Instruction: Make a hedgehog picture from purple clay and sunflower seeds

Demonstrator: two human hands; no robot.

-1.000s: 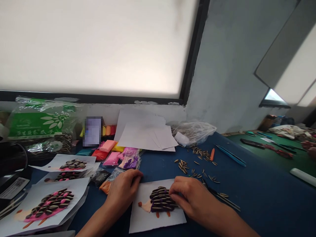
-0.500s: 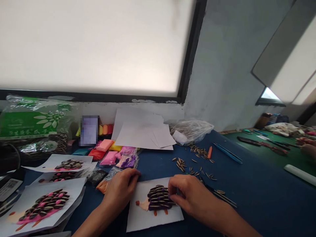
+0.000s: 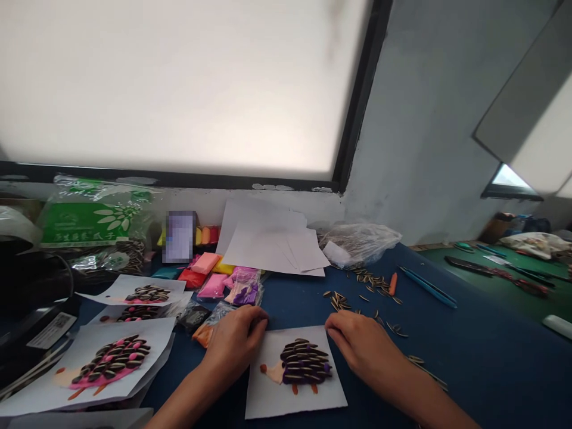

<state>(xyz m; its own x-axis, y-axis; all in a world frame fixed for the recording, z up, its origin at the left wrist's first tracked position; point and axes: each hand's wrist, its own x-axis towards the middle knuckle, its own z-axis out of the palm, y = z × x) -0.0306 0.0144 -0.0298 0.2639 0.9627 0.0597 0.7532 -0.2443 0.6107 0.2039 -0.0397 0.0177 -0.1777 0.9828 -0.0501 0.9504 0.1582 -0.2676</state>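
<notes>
A white paper sheet with a hedgehog picture [image 3: 263, 405] lies in front of me on the blue table. Dark striped sunflower seeds [image 3: 304, 357] cover the hedgehog's purple clay body; its face is pale, with a brown nose and brown feet. At the sheet's upper left corner, the curled fingers of my left hand [image 3: 235, 339] are closed on the edge. My right hand [image 3: 364, 345] has its thumb and fingers pinched together at the upper right corner. The fingertips of both hands are partly hidden.
Finished hedgehog pictures [image 3: 111, 363] are stacked at left. Behind lie clay packets [image 3: 212, 286], white sheets [image 3: 277, 238], a seed bag [image 3: 89, 220] and a clear plastic bag [image 3: 366, 241]. Loose seeds [image 3: 339, 300], an orange stick [image 3: 392, 284] and blue tweezers [image 3: 426, 286] lie right.
My right hand has left the hedgehog's back end and moved to the sheet's upper right corner, uncovering the seeds there. My left hand stays at its corner. The whole view has shifted slightly.
</notes>
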